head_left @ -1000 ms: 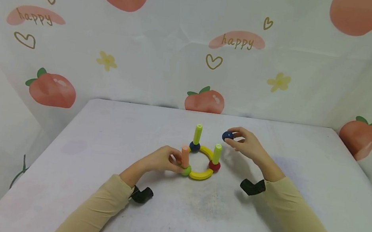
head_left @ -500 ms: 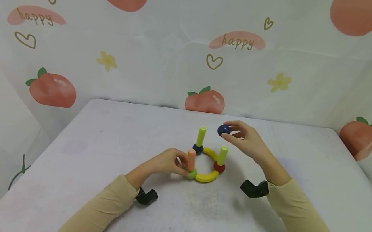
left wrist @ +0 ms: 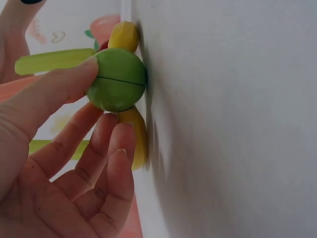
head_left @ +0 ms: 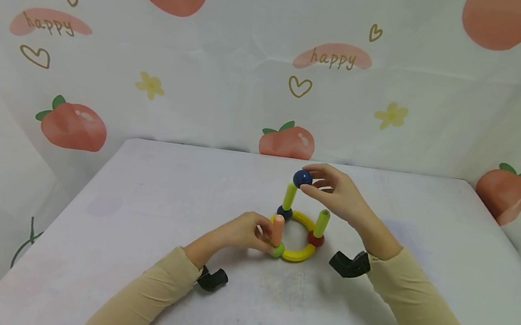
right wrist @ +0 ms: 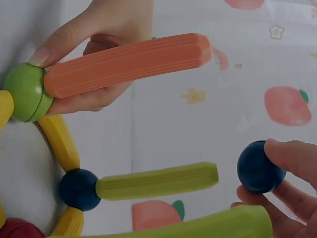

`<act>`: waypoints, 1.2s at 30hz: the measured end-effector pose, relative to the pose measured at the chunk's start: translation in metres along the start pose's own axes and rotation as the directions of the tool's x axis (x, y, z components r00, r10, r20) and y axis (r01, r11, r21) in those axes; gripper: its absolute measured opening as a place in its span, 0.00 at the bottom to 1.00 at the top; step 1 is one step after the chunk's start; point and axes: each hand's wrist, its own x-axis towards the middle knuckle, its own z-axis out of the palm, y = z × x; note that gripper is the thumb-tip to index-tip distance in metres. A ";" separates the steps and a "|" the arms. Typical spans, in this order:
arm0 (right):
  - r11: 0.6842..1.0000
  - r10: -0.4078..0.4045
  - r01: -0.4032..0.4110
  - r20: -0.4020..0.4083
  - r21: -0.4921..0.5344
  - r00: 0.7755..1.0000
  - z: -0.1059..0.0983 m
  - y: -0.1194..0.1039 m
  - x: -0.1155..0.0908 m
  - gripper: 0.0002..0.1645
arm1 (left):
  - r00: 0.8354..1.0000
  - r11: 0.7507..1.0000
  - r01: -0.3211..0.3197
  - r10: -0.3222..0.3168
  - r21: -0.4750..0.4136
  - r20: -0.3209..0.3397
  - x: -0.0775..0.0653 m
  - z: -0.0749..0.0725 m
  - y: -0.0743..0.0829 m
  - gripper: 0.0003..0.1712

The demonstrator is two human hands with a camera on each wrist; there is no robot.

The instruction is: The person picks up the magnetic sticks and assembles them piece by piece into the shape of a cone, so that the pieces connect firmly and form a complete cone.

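Note:
A ring of curved yellow pieces [head_left: 297, 256] joined by balls lies on the table. My left hand [head_left: 245, 231] pinches its green ball [left wrist: 119, 89] between thumb and fingers. From that ball rises an orange rod [right wrist: 129, 64]. One yellow-green rod [head_left: 289, 197] stands on the dark blue ball [right wrist: 79, 189] at the back of the ring, another [head_left: 321, 224] on the red ball [head_left: 316, 239] at the right. With thumb and fingertips, my right hand [head_left: 338, 195] holds a loose dark blue ball [head_left: 302, 179] just over the back rod's top; the right wrist view shows a gap between them.
The white table [head_left: 136, 183] reaches back to a hanging cloth [head_left: 234, 68] printed with peaches and hearts. A black piece sits at each wrist, the left one [head_left: 214, 279] low over the table, the right one [head_left: 350, 264] higher.
The ring with its rods has slid right and slightly nearer, my left hand moving with it. My right hand has carried the blue ball left and a little up, over the back rod.

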 end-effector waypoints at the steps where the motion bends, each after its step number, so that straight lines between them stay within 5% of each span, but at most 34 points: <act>1: 1.000 -0.002 0.002 0.002 0.003 1.000 0.000 0.000 0.001 0.27 | 1.000 1.000 -0.003 0.003 0.001 0.001 0.000 0.001 0.001 0.12; 36: 1.000 0.015 -0.016 0.043 0.022 0.999 0.008 0.004 0.005 0.25 | 1.000 1.000 -0.003 0.002 0.025 0.017 0.000 0.004 0.001 0.12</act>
